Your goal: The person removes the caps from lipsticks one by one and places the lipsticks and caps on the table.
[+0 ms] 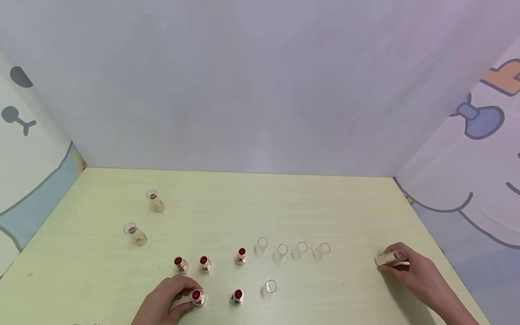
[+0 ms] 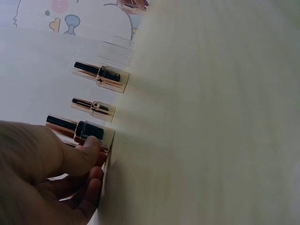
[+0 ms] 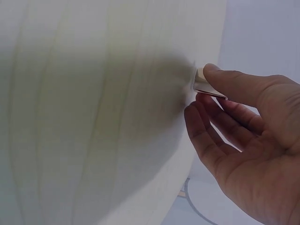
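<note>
My left hand (image 1: 166, 300) is low and left of centre, its thumb and fingers pinching a gold lipstick tube (image 1: 197, 298) with a red top that stands upright on the table. In the left wrist view the thumb lies against the clear lower part of this lipstick tube (image 2: 89, 131). At the far right, my right hand (image 1: 412, 268) pinches a gold lipstick tube (image 1: 390, 258) near the tabletop. The right wrist view shows that gold tube (image 3: 206, 84) between thumb and fingertips, partly hidden by them.
More red-topped tubes stand near the left hand, among them one lipstick tube (image 1: 237, 296) to its right. Several clear caps, including a front cap (image 1: 269, 287), stand mid-table. Two gold tubes with clear tops (image 1: 136, 234) are further back left. Cloth walls (image 1: 243, 90) enclose the table (image 1: 325, 203).
</note>
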{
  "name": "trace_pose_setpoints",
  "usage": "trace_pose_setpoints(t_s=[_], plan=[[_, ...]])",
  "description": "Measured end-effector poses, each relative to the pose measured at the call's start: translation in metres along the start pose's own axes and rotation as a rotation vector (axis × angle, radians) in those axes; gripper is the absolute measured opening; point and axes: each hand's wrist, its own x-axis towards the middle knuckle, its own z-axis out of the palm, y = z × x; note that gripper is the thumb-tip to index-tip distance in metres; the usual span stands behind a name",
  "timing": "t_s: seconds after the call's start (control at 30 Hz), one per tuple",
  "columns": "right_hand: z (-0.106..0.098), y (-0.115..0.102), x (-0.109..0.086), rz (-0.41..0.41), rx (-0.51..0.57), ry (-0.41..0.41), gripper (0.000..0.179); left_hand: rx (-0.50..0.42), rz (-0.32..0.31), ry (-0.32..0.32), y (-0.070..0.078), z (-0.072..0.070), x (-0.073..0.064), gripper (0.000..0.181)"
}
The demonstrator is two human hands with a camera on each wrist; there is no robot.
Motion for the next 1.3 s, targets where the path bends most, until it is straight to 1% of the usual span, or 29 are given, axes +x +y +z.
trace_pose_setpoints(t_s=[0.07, 0.17, 0.27, 0.37, 0.5, 0.57, 0.67, 0.73, 0.77, 0.8, 0.87, 0.97, 1.0, 1.03, 1.1, 1.17, 1.27, 1.3], plan=[[-0.002, -0.002, 0.000, 0.004, 0.002, -0.006, 0.041, -0.002, -0.006, -0.007, 0.000, -0.001, 0.000, 0.053], [-0.004, -0.006, 0.000, -0.010, 0.004, -0.009, 0.039, -0.003, -0.031, -0.028, 0.002, -0.002, 0.000, 0.051], [-0.005, -0.012, 0.000, -0.044, 0.003, -0.004, 0.035, 0.003, -0.080, -0.067, 0.005, -0.004, -0.001, 0.049], [-0.003, -0.018, -0.001, -0.087, 0.017, 0.005, 0.034, 0.014, -0.156, -0.114, 0.009, -0.007, -0.001, 0.049], [0.000, -0.027, -0.002, -0.166, 0.024, 0.047, 0.035, 0.063, -0.219, -0.141, 0.013, -0.012, 0.001, 0.050], [0.002, -0.032, -0.002, -0.202, 0.007, 0.065, 0.035, 0.088, -0.203, -0.133, 0.014, -0.016, 0.002, 0.052], [0.003, -0.039, -0.001, -0.246, -0.019, 0.086, 0.033, 0.127, -0.133, -0.076, 0.016, -0.021, 0.002, 0.059], [0.003, -0.044, -0.001, -0.257, -0.032, 0.080, 0.031, 0.148, -0.084, -0.027, 0.018, -0.025, 0.003, 0.065], [0.004, -0.047, -0.001, -0.259, -0.034, 0.076, 0.030, 0.153, -0.073, -0.015, 0.020, -0.028, 0.004, 0.067], [0.003, -0.050, -0.001, -0.264, -0.035, 0.076, 0.029, 0.169, -0.049, 0.012, 0.021, -0.029, 0.004, 0.069], [0.003, -0.056, -0.001, -0.269, -0.042, 0.075, 0.029, 0.183, -0.024, 0.034, 0.024, -0.034, 0.007, 0.070], [0.001, -0.065, -0.001, -0.289, -0.045, 0.083, 0.030, 0.207, -0.010, 0.077, 0.031, -0.041, 0.013, 0.027], [0.001, -0.068, -0.001, -0.297, -0.045, 0.084, 0.030, 0.214, -0.008, 0.094, 0.034, -0.043, 0.016, 0.019], [0.000, -0.072, -0.001, -0.303, -0.043, 0.082, 0.030, 0.218, -0.008, 0.109, 0.037, -0.045, 0.018, 0.026], [-0.002, -0.080, -0.002, -0.298, -0.035, 0.066, 0.029, 0.228, -0.008, 0.147, 0.044, -0.050, 0.025, 0.054], [-0.004, -0.088, -0.003, -0.292, -0.029, 0.046, 0.026, 0.242, -0.003, 0.175, 0.052, -0.055, 0.032, 0.053], [-0.006, -0.101, -0.004, -0.292, -0.018, 0.024, 0.023, 0.243, 0.024, 0.207, 0.064, -0.061, 0.045, 0.049], [-0.006, -0.105, -0.004, -0.303, -0.016, 0.026, 0.023, 0.242, 0.037, 0.210, 0.067, -0.063, 0.049, 0.047]])
